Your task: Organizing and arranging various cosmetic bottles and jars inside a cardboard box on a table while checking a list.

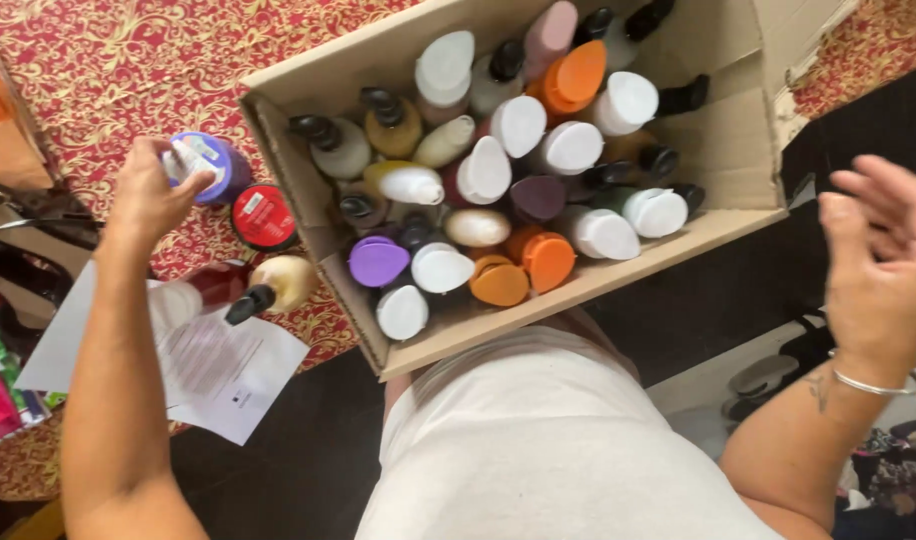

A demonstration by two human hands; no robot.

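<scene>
Item: open cardboard box (723, 150), resting on the person's lap and against the edge of a table with a red and gold patterned cloth (98, 60). Contents: many toiletry bottles standing upright and close-packed, seen from above; caps white, orange, purple, pink and black, several with pump heads. The far right part of the box is unfilled.

Item: blue-lidded jar (221, 165), on the cloth just left of the box. The left hand (148, 195) is closed on a small pale object at the jar's near edge; whether this is a tube or part of the jar cannot be told. Fingertips touch the jar.

Item: red round tin (264, 216), flat on the cloth, between the jar and the box wall.

Item: two bottles lying on their sides below the tin, one dark red (203, 288), one cream with a black pump (278, 285), partly over white paper sheets (228, 370).

Item: right hand (878, 265), open, fingers loosely spread, holding nothing, in the air to the right of the box and apart from it; a thin bangle sits at the wrist.

Handling note (judgement): the box overhangs the table and is steadied only by the lap, so the free right hand would do well to brace its wall while the left works. The small pale object is best gripped fully by its body, and kept clear of the tin beside it
</scene>
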